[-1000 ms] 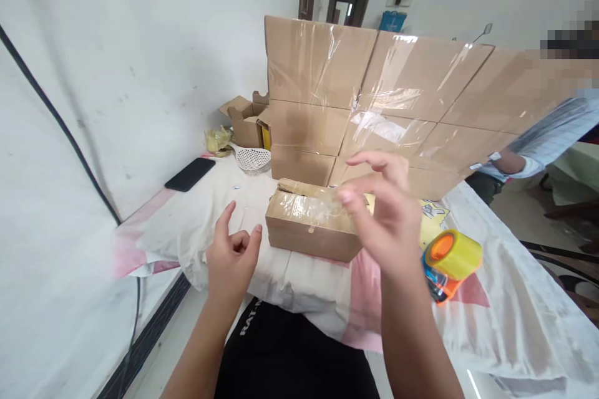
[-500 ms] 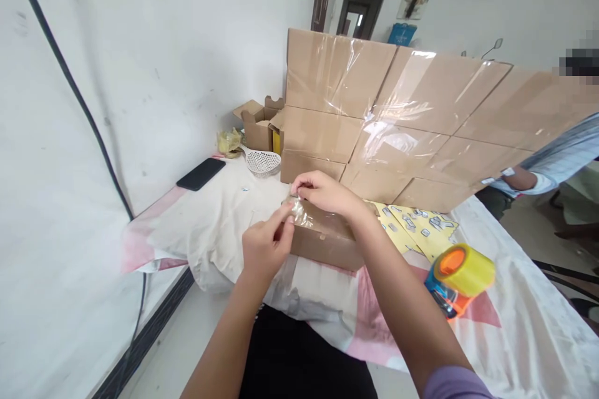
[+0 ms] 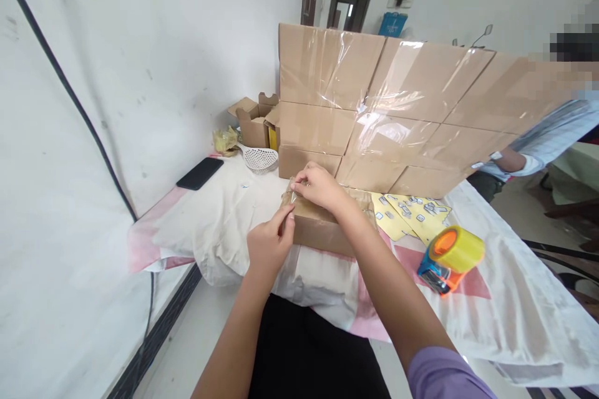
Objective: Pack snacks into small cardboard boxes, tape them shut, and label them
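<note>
A small brown cardboard box (image 3: 322,235) lies on the cloth-covered table in front of me. At its left end, a shiny strip of clear tape (image 3: 294,197) shows between my fingertips. My left hand (image 3: 271,238) is closed at the box's near left corner, thumb and forefinger pinching the tape. Reaching over the top of the box, my right hand (image 3: 319,187) pinches the tape's far part, with its fingers curled. My right wrist and forearm cover part of the box top. Exactly how much tape each hand grips is partly hidden.
Behind the box stands a wall of taped cartons (image 3: 397,112). Right of it lie yellow printed sheets (image 3: 416,215) and a tape dispenser (image 3: 452,259) with a yellow roll. Leftward are a phone (image 3: 200,173), a white perforated scoop (image 3: 259,159) and an opened carton (image 3: 253,128). A person (image 3: 538,143) is at the right.
The bunched, glossy tape between my hands now shows as a narrow strip. My hands remain at the box's left end. The view has shifted slightly.
</note>
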Demonstrator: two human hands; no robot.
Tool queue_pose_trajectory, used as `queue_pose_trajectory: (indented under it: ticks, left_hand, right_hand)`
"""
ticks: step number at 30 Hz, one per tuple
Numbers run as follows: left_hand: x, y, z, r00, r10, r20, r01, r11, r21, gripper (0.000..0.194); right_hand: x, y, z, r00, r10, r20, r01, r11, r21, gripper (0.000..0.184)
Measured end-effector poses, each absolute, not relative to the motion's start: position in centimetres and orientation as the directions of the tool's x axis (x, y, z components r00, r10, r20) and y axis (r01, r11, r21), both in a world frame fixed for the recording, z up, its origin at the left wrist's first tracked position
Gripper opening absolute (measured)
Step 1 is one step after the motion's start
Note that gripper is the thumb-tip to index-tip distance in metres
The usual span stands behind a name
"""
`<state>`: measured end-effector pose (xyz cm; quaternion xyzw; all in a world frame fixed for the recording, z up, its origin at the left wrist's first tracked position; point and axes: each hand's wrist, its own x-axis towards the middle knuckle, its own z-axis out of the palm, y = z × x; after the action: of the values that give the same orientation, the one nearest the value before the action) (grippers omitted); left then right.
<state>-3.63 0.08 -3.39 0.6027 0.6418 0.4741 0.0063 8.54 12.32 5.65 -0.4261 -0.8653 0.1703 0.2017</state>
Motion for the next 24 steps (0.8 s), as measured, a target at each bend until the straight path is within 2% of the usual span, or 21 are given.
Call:
queue_pose_trajectory:
  ticks: [3, 4, 7, 10, 13, 17, 20, 22, 24]
  left_hand:
    - [-3.5, 0.0, -3.3, -0.279, 0.789, 0.548, 0.758, -0.169, 0.630, 0.031]
    - [-3.5, 0.0, -3.3, -0.286, 0.790, 0.542, 0.757, -0.161, 0.634, 0.031]
    - [-3.4, -0.1, -3.3, -0.299, 0.805, 0.512, 0.746, -0.138, 0.652, 0.030]
    - [-3.2, -0.2, -3.4, -0.298, 0.824, 0.483, 0.734, -0.126, 0.667, 0.031]
    - [-3.1, -0.5, -3.5, -0.294, 0.843, 0.451, 0.737, -0.100, 0.668, 0.033]
    - [-3.4, -0.7, -3.8, -0.301, 0.855, 0.423, 0.715, -0.091, 0.693, 0.039]
    - [-3.7, -0.5, -4.2, -0.305, 0.854, 0.421, 0.622, -0.156, 0.767, 0.044]
    - [-3.9, -0.4, -4.7, -0.307, 0.856, 0.416, 0.556, -0.193, 0.808, 0.044]
    - [-3.9, -0.2, -5.5, -0.348, 0.849, 0.398, 0.511, -0.184, 0.839, 0.046]
  right_hand:
    - [8.6, 12.4, 5.5, -0.509, 0.839, 0.193, 0.711, 0.536, -0.455, 0.014]
    - [8.6, 12.5, 5.5, -0.471, 0.859, 0.200, 0.741, 0.508, -0.439, 0.021]
    - [8.8, 12.6, 5.8, -0.321, 0.925, 0.204, 0.836, 0.378, -0.397, 0.059]
    - [9.1, 12.8, 6.0, -0.217, 0.959, 0.181, 0.883, 0.272, -0.382, 0.073]
    - [9.4, 12.8, 6.0, -0.194, 0.960, 0.204, 0.889, 0.260, -0.377, 0.067]
    - [9.0, 11.8, 6.0, -0.333, 0.926, 0.178, 0.862, 0.376, -0.341, 0.062]
    - [8.5, 10.8, 6.4, -0.244, 0.941, 0.235, 0.926, 0.298, -0.234, 0.062]
    - [9.2, 10.6, 7.0, -0.167, 0.948, 0.271, 0.958, 0.221, -0.184, 0.054]
    - [11.5, 11.3, 7.7, -0.124, 0.963, 0.240, 0.971, 0.168, -0.172, 0.041]
